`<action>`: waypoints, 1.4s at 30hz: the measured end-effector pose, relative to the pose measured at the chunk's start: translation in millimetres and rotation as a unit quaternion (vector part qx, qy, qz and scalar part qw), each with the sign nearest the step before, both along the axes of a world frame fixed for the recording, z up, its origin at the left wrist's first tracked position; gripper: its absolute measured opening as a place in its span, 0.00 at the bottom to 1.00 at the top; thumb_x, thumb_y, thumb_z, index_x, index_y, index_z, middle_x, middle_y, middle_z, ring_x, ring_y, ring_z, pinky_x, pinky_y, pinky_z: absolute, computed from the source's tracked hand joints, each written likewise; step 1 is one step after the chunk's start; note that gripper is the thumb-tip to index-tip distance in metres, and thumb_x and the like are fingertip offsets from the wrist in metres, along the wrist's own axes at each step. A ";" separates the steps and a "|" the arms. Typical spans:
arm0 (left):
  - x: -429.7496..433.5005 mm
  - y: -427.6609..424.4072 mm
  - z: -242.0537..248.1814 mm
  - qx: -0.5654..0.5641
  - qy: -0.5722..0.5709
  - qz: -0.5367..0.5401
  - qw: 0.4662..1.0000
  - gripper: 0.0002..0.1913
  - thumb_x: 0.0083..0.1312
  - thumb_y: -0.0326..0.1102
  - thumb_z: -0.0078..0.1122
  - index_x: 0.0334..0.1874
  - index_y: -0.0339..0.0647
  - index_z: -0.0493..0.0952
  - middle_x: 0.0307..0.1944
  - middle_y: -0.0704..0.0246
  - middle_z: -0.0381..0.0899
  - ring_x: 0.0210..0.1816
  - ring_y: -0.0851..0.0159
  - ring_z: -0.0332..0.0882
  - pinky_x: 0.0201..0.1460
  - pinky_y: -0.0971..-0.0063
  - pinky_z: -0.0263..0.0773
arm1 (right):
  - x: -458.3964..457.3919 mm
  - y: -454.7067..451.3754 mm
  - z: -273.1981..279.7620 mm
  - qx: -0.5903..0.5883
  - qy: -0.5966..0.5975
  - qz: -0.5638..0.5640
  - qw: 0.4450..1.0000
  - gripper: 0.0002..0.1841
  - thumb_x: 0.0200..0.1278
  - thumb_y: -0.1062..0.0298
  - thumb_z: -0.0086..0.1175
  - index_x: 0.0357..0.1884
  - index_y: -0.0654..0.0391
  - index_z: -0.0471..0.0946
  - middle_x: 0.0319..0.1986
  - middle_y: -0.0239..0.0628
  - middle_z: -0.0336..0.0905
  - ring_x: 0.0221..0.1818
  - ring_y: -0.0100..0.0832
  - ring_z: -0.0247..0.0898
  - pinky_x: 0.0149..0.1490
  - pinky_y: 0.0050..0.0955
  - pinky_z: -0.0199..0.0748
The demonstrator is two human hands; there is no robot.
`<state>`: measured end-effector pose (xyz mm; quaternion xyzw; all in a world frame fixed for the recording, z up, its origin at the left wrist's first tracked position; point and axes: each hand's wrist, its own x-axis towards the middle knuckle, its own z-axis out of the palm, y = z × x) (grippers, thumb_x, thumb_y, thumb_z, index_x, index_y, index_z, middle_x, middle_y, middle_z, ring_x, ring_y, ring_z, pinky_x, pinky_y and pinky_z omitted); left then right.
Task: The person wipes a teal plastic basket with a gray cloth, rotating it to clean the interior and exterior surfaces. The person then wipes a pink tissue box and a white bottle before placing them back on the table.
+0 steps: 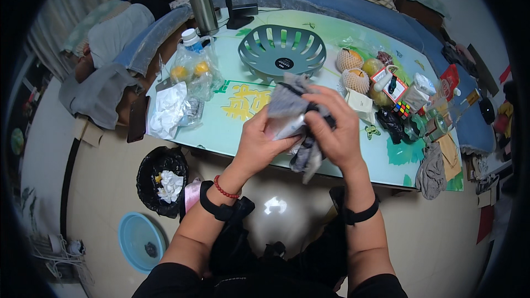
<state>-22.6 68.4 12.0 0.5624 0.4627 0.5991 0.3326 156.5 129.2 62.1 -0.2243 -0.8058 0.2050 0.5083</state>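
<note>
My left hand (pixel 258 142) grips a whitish object (pixel 285 129) whose exact kind is hidden by fingers and cloth. A grey cloth (pixel 290 101) with dark stripes lies over it and hangs down below. With its fingers curled, my right hand (pixel 337 126) presses and holds the cloth against the object's right side. Both hands are above the front edge of a glass-topped table (pixel 223 140). Just beyond them stands a grey-green slotted plastic basket (pixel 252 60) with nothing seen inside.
Foam-netted fruit (pixel 351 60), a Rubik's cube (pixel 401 109) and tape rolls (pixel 437 127) crowd the table's right. A steel flask (pixel 203 8) and a plastic bag with oranges (pixel 190 70) stand left. A lined bin (pixel 143 182) and blue basin (pixel 129 248) sit on the floor. A person (pixel 120 29) lies on the sofa.
</note>
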 end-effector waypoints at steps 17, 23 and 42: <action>-17.8 14.5 3.7 0.035 -0.508 -0.112 0.853 0.26 0.75 0.42 0.54 0.71 0.39 0.63 0.64 0.62 0.75 0.64 0.59 0.75 0.68 0.60 0.72 | -30.7 -18.9 -45.0 -0.157 0.123 0.059 0.978 0.25 0.71 0.62 0.59 0.66 0.63 0.72 0.65 0.52 0.70 0.68 0.42 0.66 0.70 0.35 0.60; -26.4 15.2 -6.5 -0.004 -0.590 -0.175 0.788 0.33 0.74 0.56 0.50 0.75 0.46 0.61 0.70 0.61 0.70 0.70 0.53 0.69 0.75 0.48 0.60 | -31.1 -21.5 -30.2 -0.480 0.364 0.242 0.760 0.25 0.76 0.60 0.52 0.69 0.62 0.67 0.55 0.41 0.78 0.55 0.28 0.75 0.59 0.29 0.75; -17.1 10.2 0.4 -0.035 -0.370 -0.069 0.926 0.34 0.71 0.39 0.62 0.74 0.43 0.54 0.66 0.64 0.69 0.65 0.58 0.72 0.68 0.56 0.71 | -27.3 -15.4 -31.9 -0.375 0.308 0.049 0.873 0.14 0.65 0.69 0.65 0.51 0.60 0.78 0.38 0.29 0.78 0.38 0.18 0.70 0.44 0.18 0.71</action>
